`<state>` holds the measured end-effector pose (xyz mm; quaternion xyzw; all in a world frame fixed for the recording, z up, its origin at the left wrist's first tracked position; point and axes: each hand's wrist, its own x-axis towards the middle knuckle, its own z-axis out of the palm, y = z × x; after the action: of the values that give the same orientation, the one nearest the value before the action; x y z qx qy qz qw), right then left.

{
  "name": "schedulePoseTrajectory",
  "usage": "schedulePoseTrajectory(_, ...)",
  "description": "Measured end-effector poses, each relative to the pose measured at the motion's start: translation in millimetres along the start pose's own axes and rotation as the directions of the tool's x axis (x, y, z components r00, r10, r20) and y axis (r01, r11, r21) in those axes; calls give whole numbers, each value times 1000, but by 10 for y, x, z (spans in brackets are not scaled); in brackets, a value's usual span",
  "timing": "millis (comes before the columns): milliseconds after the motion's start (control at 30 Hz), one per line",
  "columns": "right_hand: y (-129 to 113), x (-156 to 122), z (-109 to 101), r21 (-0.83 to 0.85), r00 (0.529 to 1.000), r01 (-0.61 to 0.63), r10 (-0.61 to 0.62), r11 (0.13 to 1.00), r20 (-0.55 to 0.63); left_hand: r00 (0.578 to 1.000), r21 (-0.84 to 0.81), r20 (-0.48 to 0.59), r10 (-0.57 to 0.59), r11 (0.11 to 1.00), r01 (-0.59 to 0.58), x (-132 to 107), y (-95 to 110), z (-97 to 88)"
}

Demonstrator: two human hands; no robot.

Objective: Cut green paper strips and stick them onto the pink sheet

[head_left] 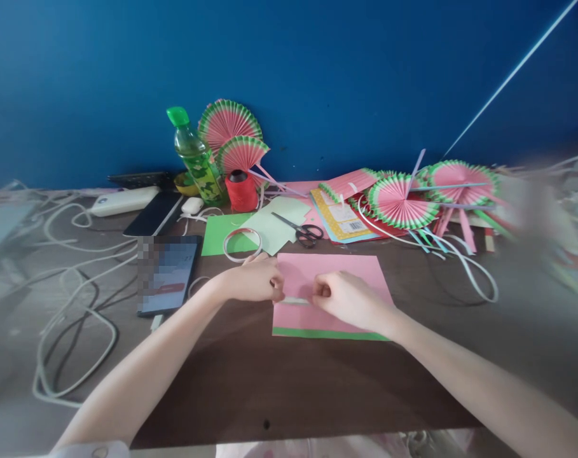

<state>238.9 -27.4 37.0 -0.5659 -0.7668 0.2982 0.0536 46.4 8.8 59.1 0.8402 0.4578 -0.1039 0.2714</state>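
Observation:
A pink sheet of paper [336, 318] lies on the dark table, with a green band [327, 333] along its near edge. Above its left part, my left hand [257, 280] is closed in a pinch. My right hand [346, 296] pinches over the middle of the sheet. Between the two sets of fingertips runs a short whitish strip of tape [297, 301], across the paper. Whether it is stuck down or held just above, I cannot tell. Just beyond my left hand is a tape roll [226, 249], partly over a green sheet [217, 232].
Black-handled scissors [308, 235] rest on pale green paper [274, 213]. Behind stand a green-capped bottle [200, 159], red thread spool [241, 194] and pleated watermelon-coloured fans [229, 124]. More fans [403, 200] lie at right. A phone [172, 273] and white cables [43, 356] occupy the left.

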Motion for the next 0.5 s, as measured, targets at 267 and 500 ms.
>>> schedulePoseTrajectory(267,33,24,47,-46,1000,6,-5,999,6,1000,-8,-16,-23,1000,23,22,17,46)
schedulePoseTrajectory(500,20,26,39,-23,1000,-1,2,1000,18,1000,39,4,-26,999,25,29,12,69)
